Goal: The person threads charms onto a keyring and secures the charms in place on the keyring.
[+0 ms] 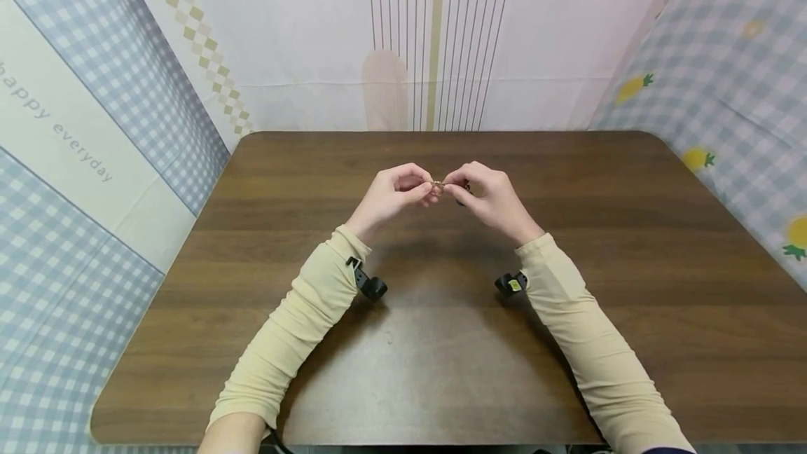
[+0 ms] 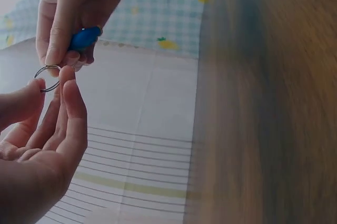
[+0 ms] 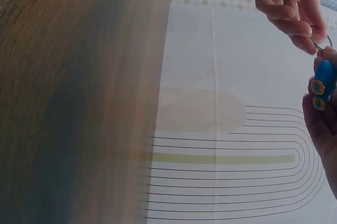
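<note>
Your left hand [image 1: 394, 195] and right hand [image 1: 488, 198] meet above the middle of the table [image 1: 630, 244], both pinching a small metal ring [image 2: 48, 78] between fingertips. Your right hand also grips a blue charm [image 2: 84, 38], just beside the ring.

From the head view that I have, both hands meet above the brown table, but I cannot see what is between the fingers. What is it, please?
Observer: The left wrist view shows a thin metal ring, pinched between thumb and fingertip of the left hand.
Operator: Does the right hand hold the ring too?
Observer: Yes. The right hand touches the ring's top with its fingertips, and a small blue piece sits in the same grip.
Operator: Is the blue piece plain?
Observer: No. The right wrist view shows two round yellow spots on the blue piece.
</note>
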`<control>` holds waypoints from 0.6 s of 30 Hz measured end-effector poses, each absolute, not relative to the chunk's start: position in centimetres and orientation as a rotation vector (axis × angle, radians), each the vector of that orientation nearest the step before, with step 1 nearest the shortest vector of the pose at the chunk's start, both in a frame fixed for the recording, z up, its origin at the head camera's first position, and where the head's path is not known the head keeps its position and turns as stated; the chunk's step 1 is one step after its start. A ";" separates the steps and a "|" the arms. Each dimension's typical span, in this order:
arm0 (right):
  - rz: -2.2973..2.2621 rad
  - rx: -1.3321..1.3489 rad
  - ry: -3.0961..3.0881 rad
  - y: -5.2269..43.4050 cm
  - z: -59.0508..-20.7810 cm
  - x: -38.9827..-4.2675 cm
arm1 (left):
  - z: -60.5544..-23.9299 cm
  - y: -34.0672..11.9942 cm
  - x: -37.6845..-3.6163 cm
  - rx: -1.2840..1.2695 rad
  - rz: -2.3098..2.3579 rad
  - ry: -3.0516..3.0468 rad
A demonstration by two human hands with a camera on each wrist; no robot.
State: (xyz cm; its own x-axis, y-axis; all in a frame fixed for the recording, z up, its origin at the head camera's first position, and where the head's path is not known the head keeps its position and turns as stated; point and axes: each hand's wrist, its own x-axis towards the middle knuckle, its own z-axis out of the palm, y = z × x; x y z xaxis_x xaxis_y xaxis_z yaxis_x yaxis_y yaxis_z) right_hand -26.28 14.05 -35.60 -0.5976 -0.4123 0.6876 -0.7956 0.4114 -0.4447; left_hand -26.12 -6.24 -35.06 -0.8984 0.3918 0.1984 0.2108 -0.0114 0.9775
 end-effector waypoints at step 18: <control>1.063 1.045 -2.198 14.2 -35.1 -26.2 | -34.8 -6.4 -25.9 0.558 2.069 2.017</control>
